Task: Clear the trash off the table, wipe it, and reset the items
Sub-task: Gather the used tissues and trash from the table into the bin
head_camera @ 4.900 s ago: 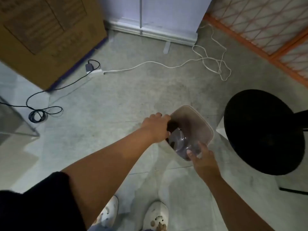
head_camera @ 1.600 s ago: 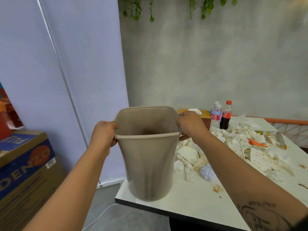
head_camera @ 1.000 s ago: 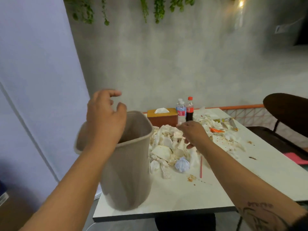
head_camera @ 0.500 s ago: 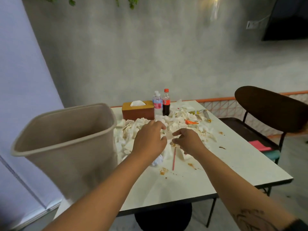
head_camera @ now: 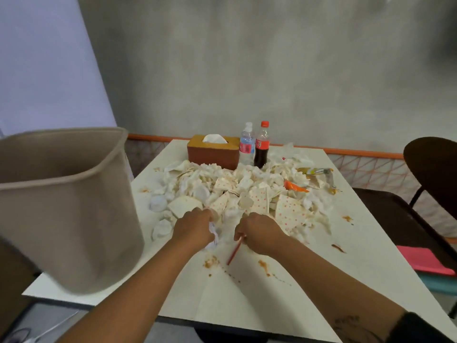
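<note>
My left hand point(head_camera: 193, 227) and right hand point(head_camera: 259, 233) work the near edge of the trash pile point(head_camera: 235, 189) on the tabletop point(head_camera: 247, 305).
The white tabletop is spotted with orange sauce smears point(head_camera: 211, 262). The beige bin point(head_camera: 61, 206) stands at its left edge beside me, mouth up, and a dark chair point(head_camera: 432, 169) sits off to the right. The pile of crumpled napkins and red-dotted paper scraps fills the middle. It reaches back to the brown tissue box point(head_camera: 212, 154), the water bottle point(head_camera: 247, 144) and the cola bottle point(head_camera: 262, 144), upright at the far end. My hands are close together but not touching. The left grips a crumpled white wad point(head_camera: 214, 233), and the right curls round the top of a thin red stick point(head_camera: 233, 253).
</note>
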